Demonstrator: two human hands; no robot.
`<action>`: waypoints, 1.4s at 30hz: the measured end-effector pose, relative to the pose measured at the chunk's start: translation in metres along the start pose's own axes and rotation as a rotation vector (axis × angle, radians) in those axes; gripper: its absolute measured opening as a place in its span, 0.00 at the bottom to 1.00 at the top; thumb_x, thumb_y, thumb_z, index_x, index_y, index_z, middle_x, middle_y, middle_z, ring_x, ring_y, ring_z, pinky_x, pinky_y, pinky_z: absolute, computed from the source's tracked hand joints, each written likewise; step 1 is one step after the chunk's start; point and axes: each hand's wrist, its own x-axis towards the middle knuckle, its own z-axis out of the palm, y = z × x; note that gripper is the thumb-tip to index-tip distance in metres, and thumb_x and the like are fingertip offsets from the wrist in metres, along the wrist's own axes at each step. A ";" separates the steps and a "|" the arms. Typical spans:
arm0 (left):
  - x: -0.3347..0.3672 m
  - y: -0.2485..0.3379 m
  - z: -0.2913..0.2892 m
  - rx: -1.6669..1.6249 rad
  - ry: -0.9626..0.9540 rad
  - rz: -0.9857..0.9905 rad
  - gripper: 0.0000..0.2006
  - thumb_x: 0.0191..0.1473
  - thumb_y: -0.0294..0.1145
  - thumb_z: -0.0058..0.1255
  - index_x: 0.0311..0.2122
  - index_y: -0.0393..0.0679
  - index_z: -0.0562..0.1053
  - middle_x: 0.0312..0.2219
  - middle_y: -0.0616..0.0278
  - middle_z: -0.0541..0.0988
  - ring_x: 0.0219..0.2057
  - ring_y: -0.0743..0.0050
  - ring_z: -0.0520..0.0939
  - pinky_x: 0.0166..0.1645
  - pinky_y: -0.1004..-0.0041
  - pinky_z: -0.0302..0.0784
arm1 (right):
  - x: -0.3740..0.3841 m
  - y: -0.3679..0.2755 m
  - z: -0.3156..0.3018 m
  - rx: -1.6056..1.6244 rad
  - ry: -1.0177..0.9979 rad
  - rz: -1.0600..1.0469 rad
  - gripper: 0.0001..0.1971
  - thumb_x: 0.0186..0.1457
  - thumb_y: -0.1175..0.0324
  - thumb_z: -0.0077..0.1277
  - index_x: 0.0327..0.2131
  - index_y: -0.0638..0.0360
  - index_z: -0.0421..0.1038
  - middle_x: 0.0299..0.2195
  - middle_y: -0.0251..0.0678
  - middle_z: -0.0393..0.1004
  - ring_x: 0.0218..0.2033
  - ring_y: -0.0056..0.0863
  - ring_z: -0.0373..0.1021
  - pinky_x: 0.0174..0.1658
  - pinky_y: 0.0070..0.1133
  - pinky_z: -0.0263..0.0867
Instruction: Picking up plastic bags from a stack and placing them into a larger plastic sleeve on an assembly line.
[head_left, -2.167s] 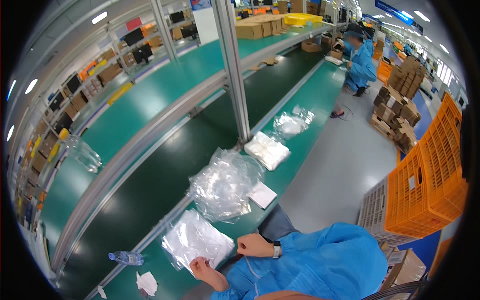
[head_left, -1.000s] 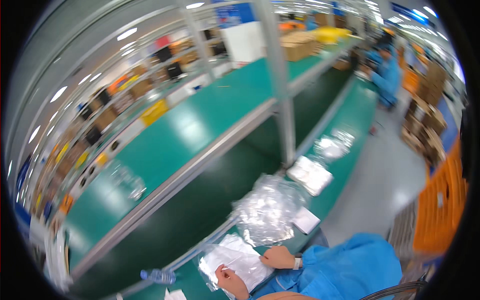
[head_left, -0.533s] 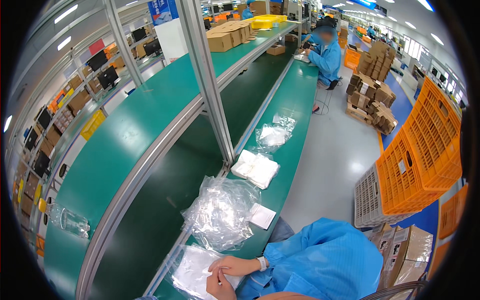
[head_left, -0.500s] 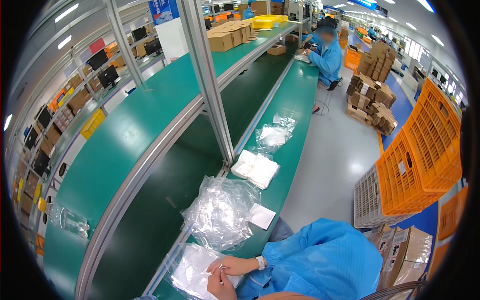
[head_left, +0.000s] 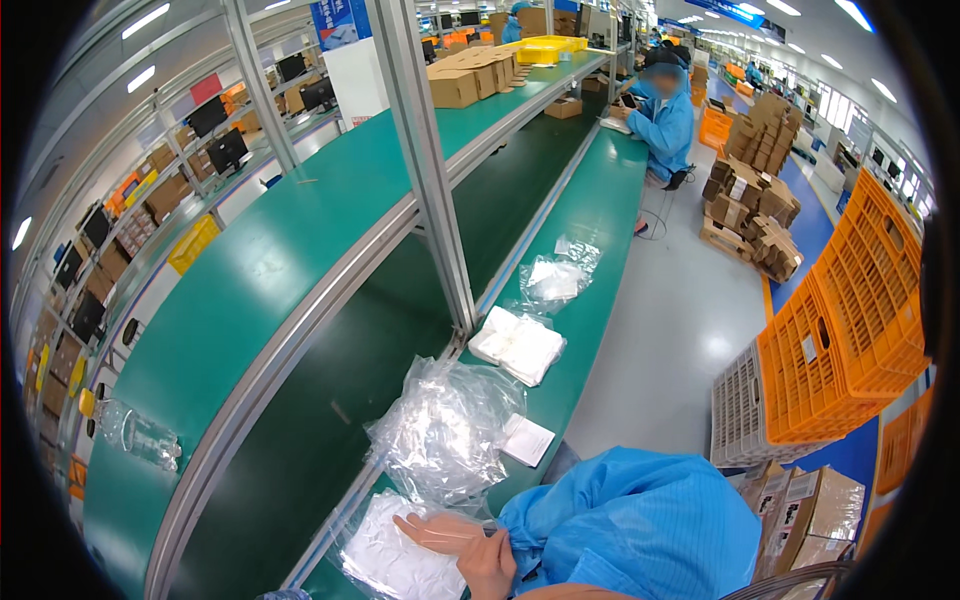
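Note:
My right hand (head_left: 440, 533) lies flat with its fingers stretched out, over a stack of white sheets or bags (head_left: 385, 550) in clear plastic at the bench's near end. Beside its wrist, my left hand (head_left: 487, 565) is closed, its fingers pinching the cuff of my blue right sleeve (head_left: 515, 530). What lies under the right palm is hidden. Just beyond the hands sits a large crumpled heap of clear plastic bags (head_left: 440, 425). A small white booklet or card (head_left: 527, 440) rests at the heap's right side.
Farther along the green bench (head_left: 590, 215) lie white folded packets (head_left: 517, 345) and more bagged items (head_left: 553, 280). A metal post (head_left: 425, 170) rises beside it. Orange crates (head_left: 825, 340) and cartons (head_left: 815, 520) stand at right. A co-worker in blue (head_left: 665, 125) sits far off.
My hands were together at the fingers over the white stack. The left has moved right to the right cuff, and the right fingers have straightened. The white wristwatch no longer shows.

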 end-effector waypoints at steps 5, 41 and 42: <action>0.002 0.011 -0.016 -0.135 -0.106 -0.166 0.11 0.62 0.24 0.55 0.49 0.42 0.79 0.42 0.43 0.83 0.44 0.49 0.84 0.52 0.61 0.77 | -0.004 0.018 0.006 0.524 -0.179 -0.349 0.38 0.72 0.43 0.20 0.72 0.63 0.44 0.68 0.51 0.58 0.62 0.44 0.64 0.67 0.40 0.55; -0.012 0.011 -0.023 0.085 0.143 -0.305 0.19 0.50 0.22 0.62 0.49 0.36 0.78 0.28 0.54 0.78 0.29 0.55 0.79 0.32 0.62 0.74 | 0.105 0.142 0.019 -0.232 0.650 -0.183 0.40 0.57 0.42 0.54 0.68 0.51 0.59 0.72 0.50 0.49 0.73 0.55 0.44 0.70 0.57 0.37; -0.022 0.002 -0.025 0.172 0.112 -0.346 0.20 0.51 0.24 0.62 0.50 0.35 0.77 0.31 0.55 0.78 0.31 0.56 0.79 0.34 0.62 0.75 | 0.109 0.144 0.026 -0.232 0.663 -0.161 0.40 0.57 0.42 0.54 0.68 0.50 0.59 0.72 0.50 0.50 0.72 0.55 0.45 0.70 0.57 0.38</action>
